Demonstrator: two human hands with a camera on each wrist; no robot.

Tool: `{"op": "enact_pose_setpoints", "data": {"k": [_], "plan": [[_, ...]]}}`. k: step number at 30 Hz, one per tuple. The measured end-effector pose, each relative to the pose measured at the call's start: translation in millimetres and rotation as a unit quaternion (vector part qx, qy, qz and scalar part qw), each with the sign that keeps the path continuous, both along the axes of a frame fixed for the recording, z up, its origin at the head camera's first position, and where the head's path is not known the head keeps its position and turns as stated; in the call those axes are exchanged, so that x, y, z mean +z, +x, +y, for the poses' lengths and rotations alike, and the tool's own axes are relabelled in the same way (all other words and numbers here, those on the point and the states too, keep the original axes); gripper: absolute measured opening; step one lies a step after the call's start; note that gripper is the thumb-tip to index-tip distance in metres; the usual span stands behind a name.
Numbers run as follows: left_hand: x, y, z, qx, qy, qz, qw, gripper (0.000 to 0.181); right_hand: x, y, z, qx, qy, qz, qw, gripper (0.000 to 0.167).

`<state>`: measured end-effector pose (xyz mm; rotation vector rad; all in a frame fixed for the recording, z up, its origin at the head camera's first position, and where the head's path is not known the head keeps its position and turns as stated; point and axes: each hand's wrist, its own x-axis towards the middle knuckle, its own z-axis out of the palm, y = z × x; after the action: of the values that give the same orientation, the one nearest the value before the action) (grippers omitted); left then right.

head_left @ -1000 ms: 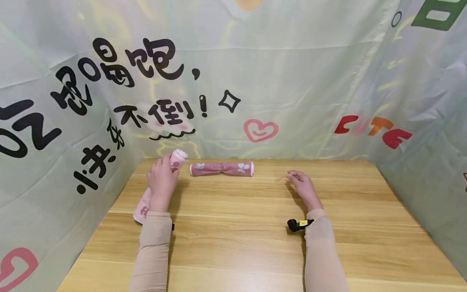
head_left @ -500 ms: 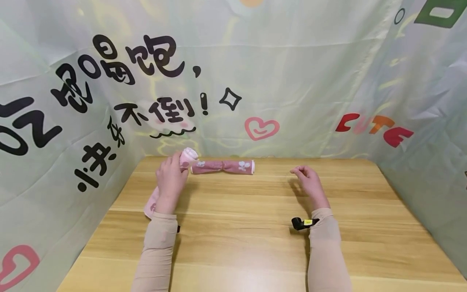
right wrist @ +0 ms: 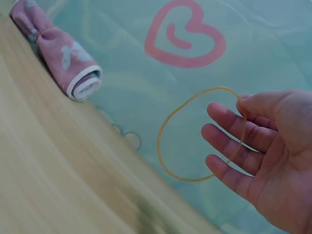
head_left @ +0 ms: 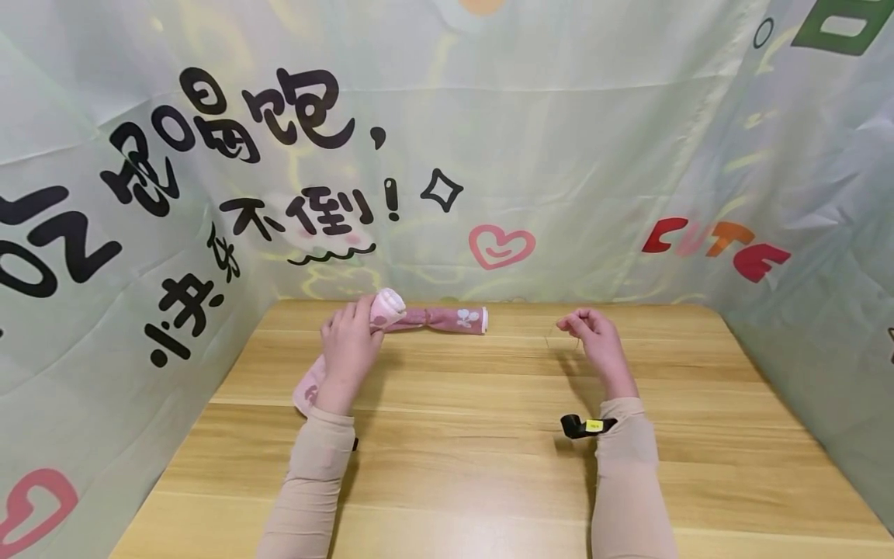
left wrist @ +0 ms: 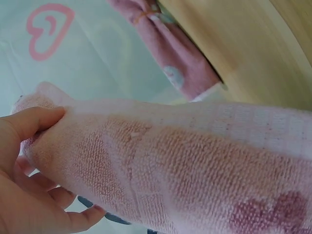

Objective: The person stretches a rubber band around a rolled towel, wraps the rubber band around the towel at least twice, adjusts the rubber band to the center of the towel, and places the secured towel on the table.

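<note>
My left hand (head_left: 349, 345) grips a rolled light pink towel (head_left: 387, 307) near its far end; the near end shows below the hand at the left. In the left wrist view the thumb presses on the pale terry roll (left wrist: 161, 161), with the fingers round its other side. Over to the right, my right hand (head_left: 597, 345) pinches a thin yellow rubber band (right wrist: 159, 141) between thumb and forefinger, and its other fingers lie loosely bent by the loop. No towel touches the right hand.
A darker pink rolled towel (head_left: 454, 319), cinched round its middle by a band, lies at the back of the wooden table (head_left: 447, 435). A printed cloth backdrop (head_left: 580, 155) stands behind and at both sides.
My left hand has moved right with the light pink roll, which now covers the left part of the darker roll from the head view. My right hand has shifted slightly right with the band.
</note>
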<state>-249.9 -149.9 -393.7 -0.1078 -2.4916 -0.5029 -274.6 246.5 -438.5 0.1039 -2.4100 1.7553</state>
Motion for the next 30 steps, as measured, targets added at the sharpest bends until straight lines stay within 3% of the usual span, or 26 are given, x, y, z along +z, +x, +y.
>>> {"op": "enact_pose_setpoints", "data": {"k": [3, 6, 8, 10, 13, 15, 19, 21, 23, 25, 27, 30], "plan": [[-0.8, 0.8, 3.9, -0.005, -0.006, 0.002, 1.0000, 0.055, 3.8, 1.2, -0.6, 0.002, -0.026, 0.007, 0.9996, 0.031], [-1.4, 1.6, 7.7, -0.013, -0.010, 0.004, 0.9999, 0.053, 7.8, 2.3, -0.9, 0.003, -0.092, 0.007, 0.9957, 0.023], [-1.5, 2.1, 10.6, -0.019, -0.011, 0.004, 0.9997, 0.052, 10.7, 2.9, -0.9, 0.009, -0.160, 0.007, 0.9870, 0.017], [-1.6, 2.5, 13.3, -0.025, -0.013, 0.001, 0.9996, 0.051, 13.7, 3.4, -0.3, 0.023, -0.250, 0.004, 0.9680, 0.010], [-1.8, 3.2, 17.2, -0.031, -0.016, -0.002, 0.9994, 0.052, 17.3, 4.1, 2.0, 0.060, -0.387, -0.012, 0.9199, 0.012], [-2.2, 3.9, 19.5, -0.035, -0.017, 0.000, 0.9992, 0.052, 18.0, 4.3, 4.5, 0.089, -0.473, -0.031, 0.8762, 0.019], [-3.8, 5.4, 23.2, -0.044, -0.016, 0.006, 0.9989, 0.052, 15.1, 3.6, 10.0, 0.139, -0.615, -0.087, 0.7712, 0.028], [-4.7, 6.1, 24.3, -0.047, -0.017, 0.010, 0.9987, 0.052, 12.6, 2.3, 12.3, 0.149, -0.671, -0.113, 0.7177, 0.029], [-5.3, 6.7, 25.3, -0.048, -0.019, 0.014, 0.9986, 0.052, 10.5, 1.0, 14.2, 0.147, -0.714, -0.135, 0.6714, 0.030], [-5.9, 6.8, 25.9, -0.049, -0.020, 0.015, 0.9985, 0.051, 9.1, -0.1, 15.6, 0.142, -0.742, -0.150, 0.6383, 0.030], [-6.1, 6.8, 26.7, -0.050, -0.019, 0.013, 0.9985, 0.052, 8.2, -0.5, 16.7, 0.143, -0.759, -0.160, 0.6142, 0.030], [-5.6, 6.9, 27.6, -0.052, -0.018, 0.005, 0.9985, 0.053, 6.7, 0.4, 18.3, 0.162, -0.776, -0.168, 0.5859, 0.029]]}}
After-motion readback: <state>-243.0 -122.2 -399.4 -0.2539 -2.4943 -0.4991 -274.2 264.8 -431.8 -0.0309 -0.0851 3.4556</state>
